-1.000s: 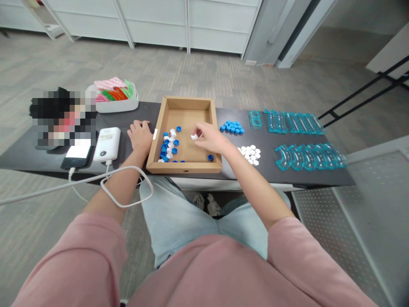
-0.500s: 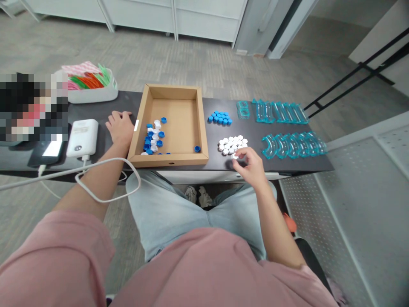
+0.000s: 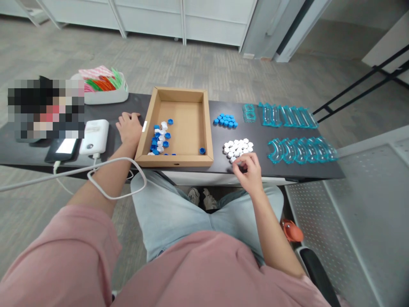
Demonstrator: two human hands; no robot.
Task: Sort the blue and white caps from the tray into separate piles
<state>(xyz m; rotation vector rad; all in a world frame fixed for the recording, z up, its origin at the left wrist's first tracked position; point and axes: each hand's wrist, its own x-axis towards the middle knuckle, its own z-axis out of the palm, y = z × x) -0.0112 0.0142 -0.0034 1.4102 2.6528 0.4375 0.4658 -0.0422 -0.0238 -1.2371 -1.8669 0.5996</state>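
My right hand is at the near edge of a cluster of white hexagonal pieces. Its thumb and index finger are pinched at one white hexagonal piece, which sits against the cluster. My left hand lies on the table with fingers spread, beside the left wall of an open cardboard box. Inside that box, blue and white hexagonal pieces are heaped at the left, and a single blue piece lies in the near right corner. Blue hexagonal pieces form a group beyond the white ones.
Clear teal plastic parts stand in rows at the right: curved ones nearer, straight ones farther, small ones beside them. At the left are a white power bank, its cable, a phone and a white basket.
The white piece at my right fingertips now sits against the cluster's near edge, and the fingers have drawn closer together. My left hand stays beside the box. The whole view has shifted slightly.
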